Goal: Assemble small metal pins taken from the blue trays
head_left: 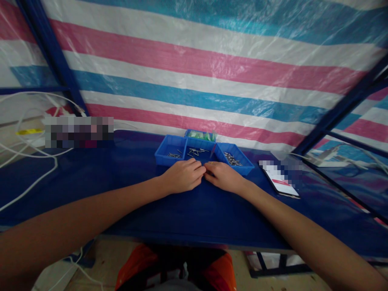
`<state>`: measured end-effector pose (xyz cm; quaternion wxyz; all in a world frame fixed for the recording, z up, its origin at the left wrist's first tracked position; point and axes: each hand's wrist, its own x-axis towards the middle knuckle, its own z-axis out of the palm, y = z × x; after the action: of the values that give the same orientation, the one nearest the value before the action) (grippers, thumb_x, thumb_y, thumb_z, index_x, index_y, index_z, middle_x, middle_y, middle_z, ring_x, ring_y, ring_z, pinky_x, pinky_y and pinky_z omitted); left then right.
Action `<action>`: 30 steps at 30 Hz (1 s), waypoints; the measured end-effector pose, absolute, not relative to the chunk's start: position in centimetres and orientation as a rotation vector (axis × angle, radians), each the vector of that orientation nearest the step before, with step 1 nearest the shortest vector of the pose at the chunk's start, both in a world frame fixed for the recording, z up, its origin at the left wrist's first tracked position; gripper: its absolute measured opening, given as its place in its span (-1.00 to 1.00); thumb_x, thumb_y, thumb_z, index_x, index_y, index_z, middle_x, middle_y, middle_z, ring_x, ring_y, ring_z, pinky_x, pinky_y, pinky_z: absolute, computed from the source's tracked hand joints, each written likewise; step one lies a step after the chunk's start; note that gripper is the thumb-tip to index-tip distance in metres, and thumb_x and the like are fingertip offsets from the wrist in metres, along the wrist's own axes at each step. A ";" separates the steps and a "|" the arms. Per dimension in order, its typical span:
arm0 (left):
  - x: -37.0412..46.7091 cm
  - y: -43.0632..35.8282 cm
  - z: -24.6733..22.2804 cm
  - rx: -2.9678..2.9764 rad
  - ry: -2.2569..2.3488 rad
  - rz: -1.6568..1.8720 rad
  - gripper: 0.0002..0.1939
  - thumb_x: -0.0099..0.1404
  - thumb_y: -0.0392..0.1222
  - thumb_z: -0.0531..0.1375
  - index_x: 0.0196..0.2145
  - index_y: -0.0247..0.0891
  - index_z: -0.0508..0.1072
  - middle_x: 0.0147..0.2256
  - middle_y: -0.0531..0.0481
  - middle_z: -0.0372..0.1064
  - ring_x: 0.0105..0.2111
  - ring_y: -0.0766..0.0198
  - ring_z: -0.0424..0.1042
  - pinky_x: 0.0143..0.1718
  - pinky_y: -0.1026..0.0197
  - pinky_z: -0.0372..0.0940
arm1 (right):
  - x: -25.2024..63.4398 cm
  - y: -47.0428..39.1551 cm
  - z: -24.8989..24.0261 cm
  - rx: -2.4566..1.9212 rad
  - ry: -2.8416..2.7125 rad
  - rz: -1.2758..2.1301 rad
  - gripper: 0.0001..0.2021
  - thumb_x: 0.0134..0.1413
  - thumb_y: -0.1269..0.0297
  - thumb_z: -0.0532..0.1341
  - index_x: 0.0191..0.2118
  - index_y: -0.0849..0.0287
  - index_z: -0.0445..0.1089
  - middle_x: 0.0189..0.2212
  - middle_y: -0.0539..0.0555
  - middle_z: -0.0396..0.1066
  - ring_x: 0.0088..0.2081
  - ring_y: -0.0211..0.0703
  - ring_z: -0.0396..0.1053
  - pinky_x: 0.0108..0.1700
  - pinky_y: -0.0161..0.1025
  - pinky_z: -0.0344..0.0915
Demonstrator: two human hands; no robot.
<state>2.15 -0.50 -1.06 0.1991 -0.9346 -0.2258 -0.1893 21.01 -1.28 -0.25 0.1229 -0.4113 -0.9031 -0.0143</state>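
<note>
The left hand (pixel 184 176) and right hand (pixel 223 176) are held together above the worktop (pixel 184 220), just in front of the blue trays. Both are seen from the back, with fingers bent inward and fingertips meeting or nearly meeting. How far each is closed cannot be told, as the fingertips are partly hidden; whether a small piece is gripped between them cannot be told either.

Three blue compartments are set side by side. In the left compartment (pixel 173 148), a few thin metal pieces (pixel 173 155) are scattered near the front. In the middle compartment (pixel 200 143), more metal pieces are strewn loosely, its front edge partly covered by the hands. The right compartment (pixel 247 167) is angled outward, and a denser heap of metal pieces is contained in it. Behind the middle one, a small blue tray (pixel 188 132) is placed, with green and clear items (pixel 200 136) in it, too blurred to name.

To the right, a phone (pixel 280 180) is laid face up with its screen lit; part of it is masked by pixel blocks. At the left end, white cables (pixel 53 161) are looped, beside a pixelated patch. Behind the worktop, a striped plastic sheet (pixel 194 60) is hung, flanked by blue metal posts (pixel 57 60).
</note>
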 end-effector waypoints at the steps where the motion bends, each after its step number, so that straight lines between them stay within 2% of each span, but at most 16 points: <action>1: 2.2 -0.4 -1.1 -2.614 -0.642 -0.530 -0.82 0.30 -0.25 -0.04 -0.34 -0.31 0.33 -0.34 -0.06 0.31 -0.30 0.24 0.28 -0.26 0.23 0.22 | 21.0 -1.3 -0.2 -1.197 -2.634 -0.040 -0.91 0.10 0.40 0.09 -0.41 0.21 0.26 -0.48 0.02 0.31 -0.46 -0.26 0.26 -0.38 -0.33 0.11; 8: 2.1 -0.4 -1.3 -2.611 -0.755 -0.502 -0.88 0.21 -0.26 0.02 -0.36 -0.31 0.33 -0.47 -0.03 0.34 -0.41 0.24 0.33 -0.36 0.23 0.24 | 21.0 -1.4 0.2 -1.134 -2.562 0.071 -0.89 0.14 0.41 0.06 -0.35 0.22 0.31 -0.48 0.02 0.35 -0.45 -0.28 0.29 -0.36 -0.35 0.13; 12: 2.3 -0.3 -1.5 -2.563 -0.785 -0.489 -0.85 0.23 -0.23 0.02 -0.35 -0.32 0.34 -0.51 -0.03 0.34 -0.46 0.23 0.35 -0.41 0.23 0.23 | 20.8 -1.5 0.4 -1.077 -2.495 0.225 -0.87 0.13 0.43 0.06 -0.36 0.23 0.33 -0.49 -0.01 0.35 -0.48 -0.32 0.28 -0.39 -0.38 0.13; 20: 2.1 0.1 -2.0 -2.502 -0.652 -0.514 -0.84 0.30 -0.25 0.01 -0.38 -0.31 0.33 -0.49 -0.02 0.34 -0.42 0.24 0.35 -0.43 0.24 0.20 | 20.8 -1.5 0.4 -1.113 -2.486 0.383 -0.87 0.09 0.44 0.07 -0.38 0.23 0.35 -0.52 -0.02 0.35 -0.50 -0.32 0.26 -0.41 -0.37 0.12; 30: 2.1 0.1 -2.1 -2.537 -0.717 -0.484 -0.81 0.32 -0.20 0.00 -0.33 -0.33 0.35 -0.43 -0.04 0.36 -0.41 0.23 0.37 -0.45 0.25 0.19 | 21.0 -1.2 0.1 -1.109 -2.537 0.279 -0.87 0.13 0.42 0.06 -0.38 0.22 0.33 -0.52 -0.01 0.35 -0.50 -0.31 0.28 -0.41 -0.36 0.11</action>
<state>2.13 0.07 -2.12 0.2287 -0.9214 -0.2605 -0.1757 20.98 -1.23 0.08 0.1782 -0.3922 -0.8971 0.0985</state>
